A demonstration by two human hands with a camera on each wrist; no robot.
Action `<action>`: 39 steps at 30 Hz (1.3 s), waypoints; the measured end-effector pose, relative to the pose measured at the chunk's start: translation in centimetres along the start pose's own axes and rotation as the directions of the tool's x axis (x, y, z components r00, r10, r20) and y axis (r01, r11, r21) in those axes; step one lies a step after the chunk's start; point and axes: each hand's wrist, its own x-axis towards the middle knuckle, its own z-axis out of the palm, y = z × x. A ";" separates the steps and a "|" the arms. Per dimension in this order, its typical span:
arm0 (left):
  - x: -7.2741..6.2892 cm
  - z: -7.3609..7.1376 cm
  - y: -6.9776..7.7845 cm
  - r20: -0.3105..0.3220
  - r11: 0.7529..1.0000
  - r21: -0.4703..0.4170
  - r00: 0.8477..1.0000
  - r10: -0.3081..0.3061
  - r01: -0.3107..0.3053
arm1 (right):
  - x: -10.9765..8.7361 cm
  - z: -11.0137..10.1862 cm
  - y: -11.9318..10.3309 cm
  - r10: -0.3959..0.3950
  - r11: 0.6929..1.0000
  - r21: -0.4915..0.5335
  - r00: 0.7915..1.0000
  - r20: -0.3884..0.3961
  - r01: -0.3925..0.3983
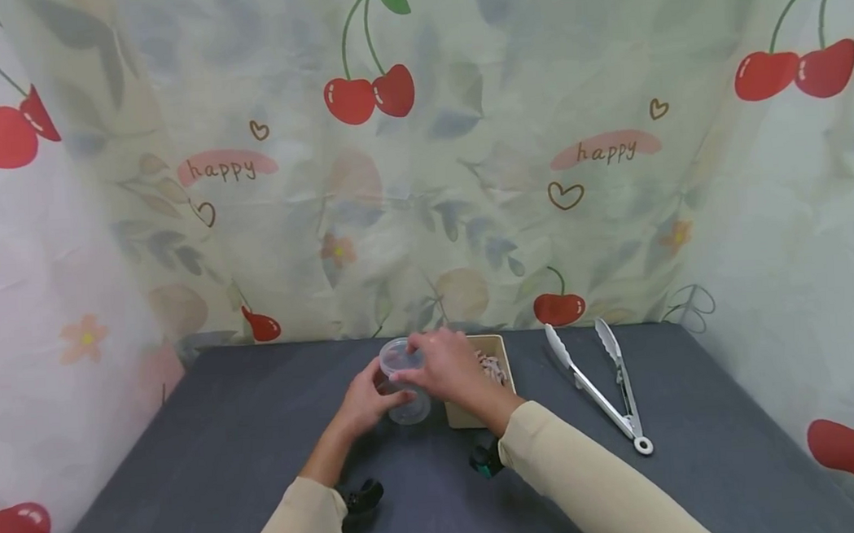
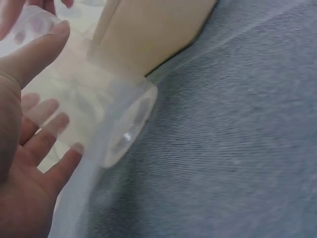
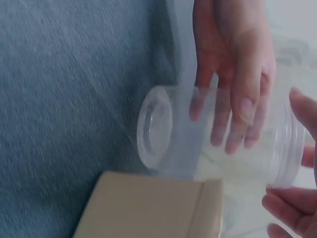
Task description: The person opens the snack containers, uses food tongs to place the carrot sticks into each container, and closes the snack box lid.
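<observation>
Head view: on the dark table (image 1: 225, 442), a clear jar (image 1: 410, 410) is just left of a beige box (image 1: 467, 417) w/ small pieces (image 1: 492, 368) inside. The L hand (image 1: 367, 399) grips the jar's side; the R hand (image 1: 448, 365) holds its top w/ bent fingers. Metal tongs (image 1: 602, 401), arms spread, lie to the right.

L wrist view: the L thumb and fingers are on opp. sides of the jar.

R wrist view: R fingertips are round the ridged rim; can't tell if the base touches the table.

Left hand (image 1: 365, 400) and right hand (image 1: 449, 366) curve close together.
</observation>
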 end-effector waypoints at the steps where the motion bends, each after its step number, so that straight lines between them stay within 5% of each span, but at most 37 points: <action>1: -0.2 0.0 0.2 -0.006 1.000 0.004 1.000 -0.004 0.004 | -0.1 0.1 -0.1 0.001 1.000 -0.006 1.000 -0.016 -0.001; 12: 1.3 0.7 -3.6 -0.130 0.990 0.138 0.992 -0.010 0.028 | -0.3 0.3 -0.5 -0.014 1.000 -0.014 0.998 -0.058 0.013; 26: 1.4 0.5 -3.8 -0.088 0.995 0.102 0.996 0.019 -0.010 | -0.3 -0.2 0.0 -0.062 0.998 -0.003 0.998 0.009 0.062; 39: 1.7 0.2 -3.5 -0.064 0.987 0.161 0.998 0.022 -0.011 | -0.2 -0.3 0.6 -0.105 0.994 0.014 0.994 0.013 0.105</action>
